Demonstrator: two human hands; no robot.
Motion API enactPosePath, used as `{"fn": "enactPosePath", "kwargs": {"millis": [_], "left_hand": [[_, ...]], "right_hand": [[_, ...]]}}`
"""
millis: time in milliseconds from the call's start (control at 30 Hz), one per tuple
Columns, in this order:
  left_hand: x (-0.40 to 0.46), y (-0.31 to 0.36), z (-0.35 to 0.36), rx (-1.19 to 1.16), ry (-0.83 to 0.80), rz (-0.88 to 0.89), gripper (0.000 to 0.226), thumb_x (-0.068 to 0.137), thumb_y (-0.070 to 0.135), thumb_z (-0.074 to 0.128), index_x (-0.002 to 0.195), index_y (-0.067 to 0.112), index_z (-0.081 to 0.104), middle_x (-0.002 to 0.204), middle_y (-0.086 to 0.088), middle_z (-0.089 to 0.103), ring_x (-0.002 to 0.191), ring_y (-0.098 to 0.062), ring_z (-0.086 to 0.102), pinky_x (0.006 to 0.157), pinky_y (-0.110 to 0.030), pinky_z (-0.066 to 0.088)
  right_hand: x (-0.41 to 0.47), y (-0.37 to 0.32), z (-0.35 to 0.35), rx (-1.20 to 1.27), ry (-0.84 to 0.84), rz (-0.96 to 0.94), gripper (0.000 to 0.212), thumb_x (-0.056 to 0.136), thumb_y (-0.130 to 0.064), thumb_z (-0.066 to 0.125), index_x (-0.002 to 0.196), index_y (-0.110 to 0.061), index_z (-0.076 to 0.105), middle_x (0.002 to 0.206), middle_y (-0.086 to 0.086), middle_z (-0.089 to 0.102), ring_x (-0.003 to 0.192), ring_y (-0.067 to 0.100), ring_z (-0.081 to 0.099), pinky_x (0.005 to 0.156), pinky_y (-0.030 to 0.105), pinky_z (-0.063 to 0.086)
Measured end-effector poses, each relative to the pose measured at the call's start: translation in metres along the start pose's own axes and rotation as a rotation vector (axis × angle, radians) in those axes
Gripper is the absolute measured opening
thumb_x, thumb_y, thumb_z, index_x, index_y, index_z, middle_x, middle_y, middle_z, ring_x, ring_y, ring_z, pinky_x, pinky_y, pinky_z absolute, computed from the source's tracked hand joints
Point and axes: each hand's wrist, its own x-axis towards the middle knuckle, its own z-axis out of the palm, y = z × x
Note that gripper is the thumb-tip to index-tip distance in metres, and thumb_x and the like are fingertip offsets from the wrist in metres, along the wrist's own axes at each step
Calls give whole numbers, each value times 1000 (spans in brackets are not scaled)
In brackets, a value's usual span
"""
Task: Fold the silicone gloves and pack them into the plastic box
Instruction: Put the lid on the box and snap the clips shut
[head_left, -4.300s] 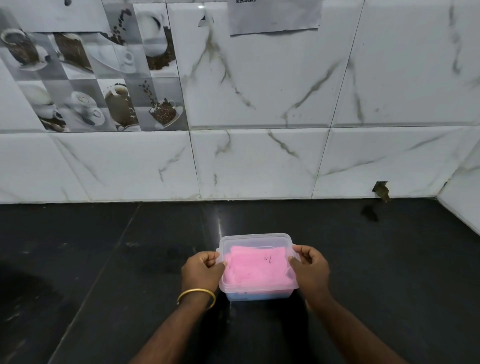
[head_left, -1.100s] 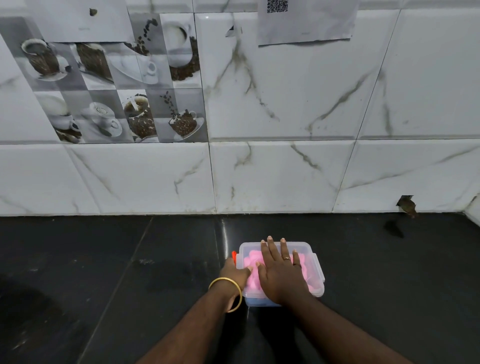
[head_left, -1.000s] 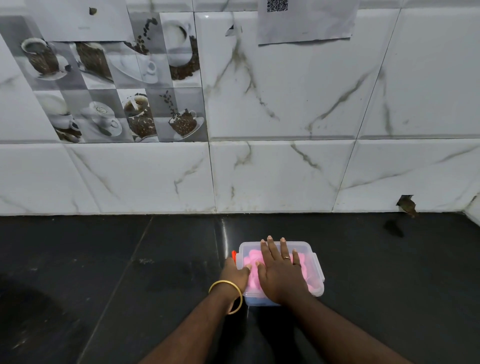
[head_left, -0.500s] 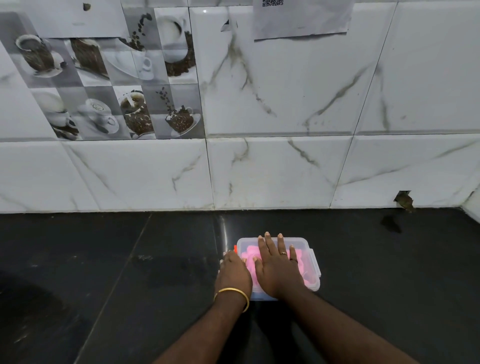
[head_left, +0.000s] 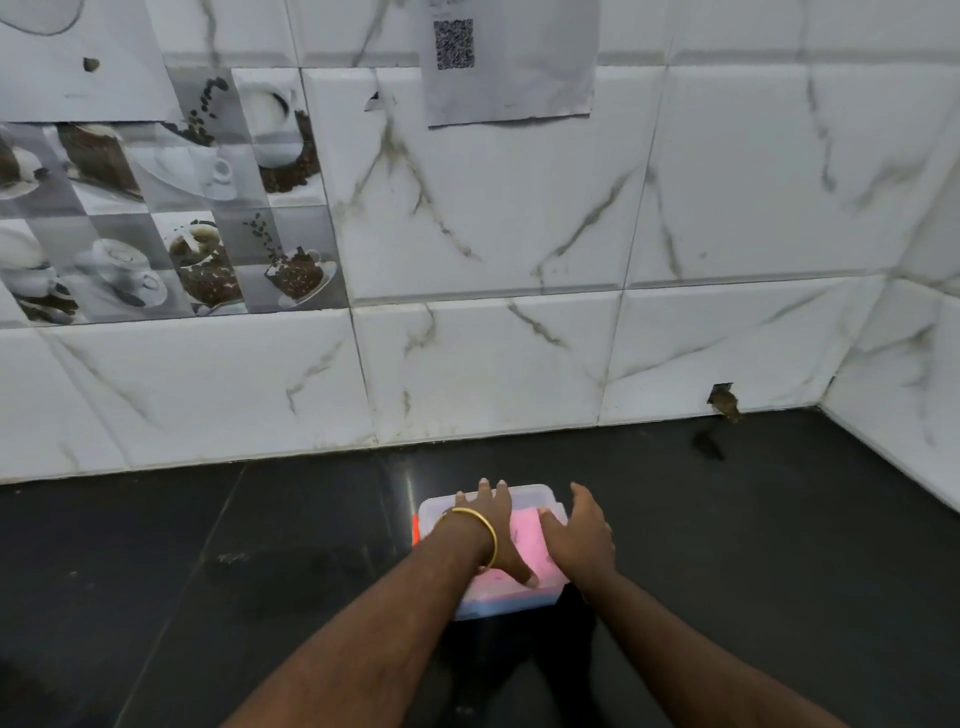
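From the head camera I see the plastic box (head_left: 524, 600) on the black worktop (head_left: 208, 571), at six o'clock of the frame. Pink gloves (head_left: 527, 545) lie inside it. My left hand (head_left: 485, 525) lies flat and spread on its lid, gripping nothing; my right hand (head_left: 582, 535) rests open at the box's three-o'clock edge.

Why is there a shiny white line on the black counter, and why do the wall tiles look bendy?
Head view: the streak behind the box is glare, a light reflecting off the glossy counter. Head view: the wide-angle lens curves the tile lines near the edges. Head view: the hands, left and right, look slightly soft.
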Motion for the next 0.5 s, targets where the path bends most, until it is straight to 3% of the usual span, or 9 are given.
{"fn": "enactPosePath", "kwargs": {"millis": [100,167,300,500], "left_hand": [[2,7,-5,35,-27,-33,141,54,62,82,152,4,-1,161,-20,6,149,-31,10,122,-46,11],[2,8,-7,20,-31,-46,139,54,59,84,152,3,2,161,-19,9,148,-30,14,121,-44,14],[1,11,-11,10,-51,-69,132,55,55,86,151,4,12,160,-17,14,145,-30,24,120,-43,21],[4,15,-15,19,-97,-93,118,60,52,84,150,7,22,160,-15,17,142,-31,32,117,-44,26]], "right_hand": [[4,16,-7,196,-185,256,56,92,-46,58,130,-5,56,126,14,63,113,29,61,100,46,49],[3,23,-10,294,-323,336,54,91,-57,54,113,-8,66,109,9,71,99,26,66,87,44,56],[4,29,-14,454,-470,422,45,87,-59,58,108,-19,65,107,2,71,100,23,63,73,35,49],[16,30,-16,385,-370,365,36,86,-46,67,106,-16,63,100,2,72,93,22,67,73,35,53]]}}
